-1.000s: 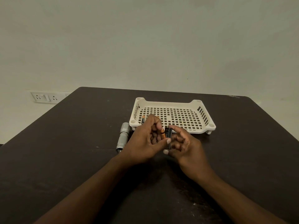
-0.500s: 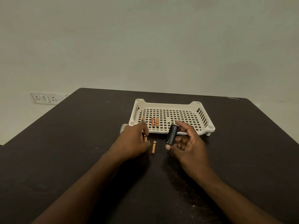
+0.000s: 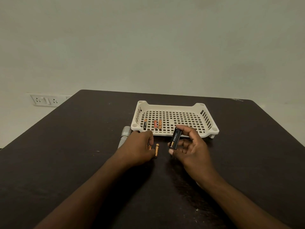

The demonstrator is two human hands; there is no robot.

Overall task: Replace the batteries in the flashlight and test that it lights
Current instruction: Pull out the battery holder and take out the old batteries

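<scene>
Wall sockets [image 3: 44,100] are mounted on the pale wall beyond the far left corner of the dark table [image 3: 66,146]. Next along, a silver flashlight body [image 3: 124,136] is laid on the table just left of the tray's near left corner; its near end is hidden behind the left hand [image 3: 138,148]. That hand is lowered palm-down to the table surface with fingers curled; a small battery end [image 3: 149,147] is partly seen under the fingertips, and whether it is gripped cannot be told. One loose battery [image 3: 156,150] is laid on the table just beside the same hand, its copper end pointed toward the far edge. A cream perforated tray [image 3: 175,108] is placed past the table's middle, toward the far edge; three batteries are laid near its front left: a black-and-copper one [image 3: 145,123], an orange one [image 3: 155,124] and a copper one [image 3: 160,124], the last two side by side. The right hand [image 3: 189,150] is raised above the table before the tray's near rim, loosely closed, and a black battery holder [image 3: 176,138] marked DURACELL is pinched between thumb and fingers, tilted near upright.
</scene>
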